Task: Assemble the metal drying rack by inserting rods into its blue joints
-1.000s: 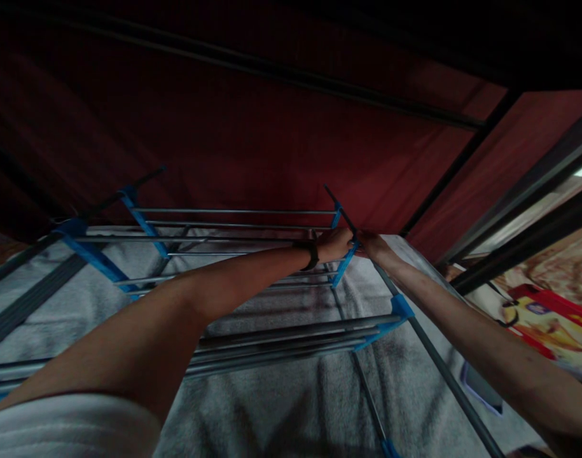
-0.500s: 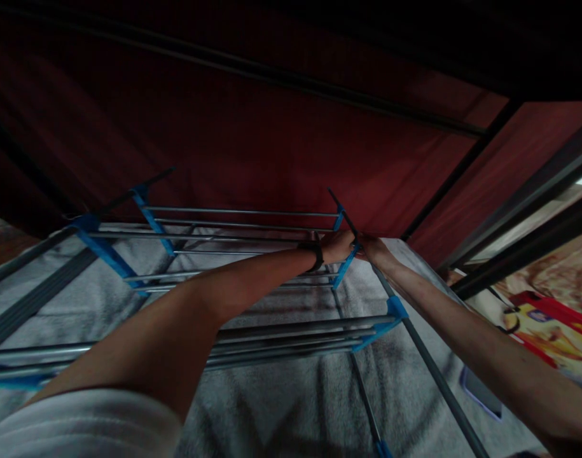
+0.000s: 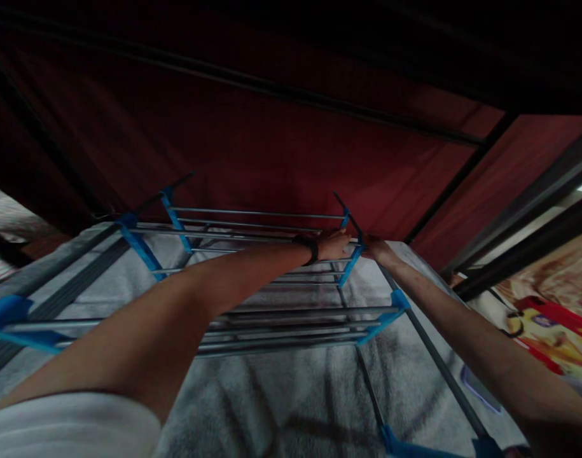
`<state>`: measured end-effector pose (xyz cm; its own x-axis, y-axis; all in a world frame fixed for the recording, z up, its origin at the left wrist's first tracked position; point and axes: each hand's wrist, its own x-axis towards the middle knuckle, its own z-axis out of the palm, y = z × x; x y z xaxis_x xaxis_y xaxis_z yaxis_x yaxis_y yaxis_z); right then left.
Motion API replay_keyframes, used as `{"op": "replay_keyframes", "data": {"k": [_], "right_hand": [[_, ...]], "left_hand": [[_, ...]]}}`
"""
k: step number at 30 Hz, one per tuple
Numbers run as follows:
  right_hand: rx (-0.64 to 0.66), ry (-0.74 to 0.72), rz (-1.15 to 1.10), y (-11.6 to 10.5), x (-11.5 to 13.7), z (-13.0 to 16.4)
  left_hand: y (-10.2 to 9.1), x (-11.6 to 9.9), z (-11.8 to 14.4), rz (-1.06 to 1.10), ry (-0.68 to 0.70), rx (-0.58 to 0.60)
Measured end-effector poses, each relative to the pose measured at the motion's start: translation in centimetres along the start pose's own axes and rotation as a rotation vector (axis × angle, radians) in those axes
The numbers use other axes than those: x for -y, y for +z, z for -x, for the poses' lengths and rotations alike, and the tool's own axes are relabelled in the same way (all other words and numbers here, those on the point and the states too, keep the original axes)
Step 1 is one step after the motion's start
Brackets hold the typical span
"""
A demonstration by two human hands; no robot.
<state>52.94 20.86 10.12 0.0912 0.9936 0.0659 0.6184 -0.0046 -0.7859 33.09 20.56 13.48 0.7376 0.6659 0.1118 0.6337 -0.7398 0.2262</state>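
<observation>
Unlabelled rack under both hands

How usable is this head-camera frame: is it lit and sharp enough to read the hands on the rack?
Head view: dim and underexposed, the top fading to near black; the wide lens bows the dark poles; the picture is soft throughout. The left hand and right hand on the rack's blue connector show as shapes only, fingers not readable; the grey blanket looks grainy.

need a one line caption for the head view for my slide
Both hands, left hand and right hand, meet at a blue bracket on a metal-rod rack.
</observation>
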Motion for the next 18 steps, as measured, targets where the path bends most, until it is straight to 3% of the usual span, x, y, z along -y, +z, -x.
{"op": "replay_keyframes", "data": {"k": [7,11,14,18], "right_hand": [[-0.072,-0.111,0.193,-0.5,0.7,1.0],[-0.134,-0.193,0.332,-0.4,1.3,1.7],[-0.209,-0.346,0.548,0.0,2.1,2.3],[-0.103,-0.614,0.660,1.8,4.2,3.7]], "left_hand": [[-5.7,4.8,8.1,-0.140,0.003,0.018],[-9.7,8.7,14.2,-0.243,-0.160,-0.012],[-11.9,11.5,19.1,-0.308,-0.302,-0.068],[-13.5,14.7,25.4,-0.342,-0.522,-0.177]]}}
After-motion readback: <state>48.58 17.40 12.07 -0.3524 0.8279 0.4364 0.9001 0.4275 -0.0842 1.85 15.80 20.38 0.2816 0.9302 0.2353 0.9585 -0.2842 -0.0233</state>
